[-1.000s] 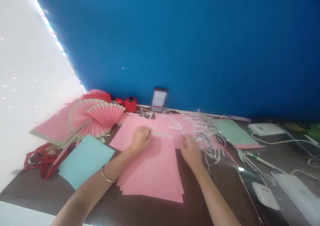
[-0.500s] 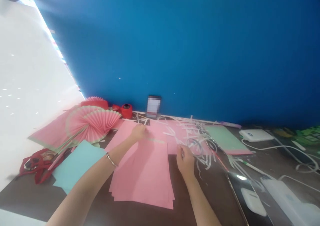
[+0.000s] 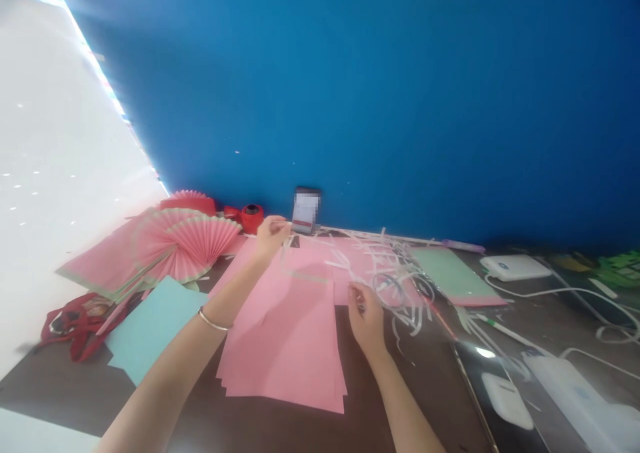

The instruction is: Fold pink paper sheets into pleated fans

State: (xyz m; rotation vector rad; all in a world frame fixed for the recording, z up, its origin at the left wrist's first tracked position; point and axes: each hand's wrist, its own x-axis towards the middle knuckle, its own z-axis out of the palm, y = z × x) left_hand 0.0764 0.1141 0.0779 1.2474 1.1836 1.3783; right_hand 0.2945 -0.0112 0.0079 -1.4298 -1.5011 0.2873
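My left hand (image 3: 271, 234) is raised over the far end of the pink paper stack (image 3: 285, 346), near the red tape roll (image 3: 251, 217). Its fingers pinch a thin pale paper strip (image 3: 283, 256) that curls down from it. A second pale strip (image 3: 306, 277) lies across the top pink sheet. My right hand (image 3: 367, 314) rests at the stack's right edge with its fingers curled. What it holds, if anything, is hidden. A clear tape ring (image 3: 389, 283) and a tangle of white strips (image 3: 380, 256) lie just beyond it.
Folded pink fans (image 3: 193, 238) and a light blue sheet (image 3: 150, 326) lie at the left, with a red tool and ribbon (image 3: 75, 319) beyond them. A phone (image 3: 305, 211) leans on the blue wall. A green sheet (image 3: 450, 273), white devices (image 3: 511, 267) and cables crowd the right.
My left hand has moved from the middle of the pink sheet up toward the wall, lifting a thin strip. My right hand has stayed at the sheet's right edge.
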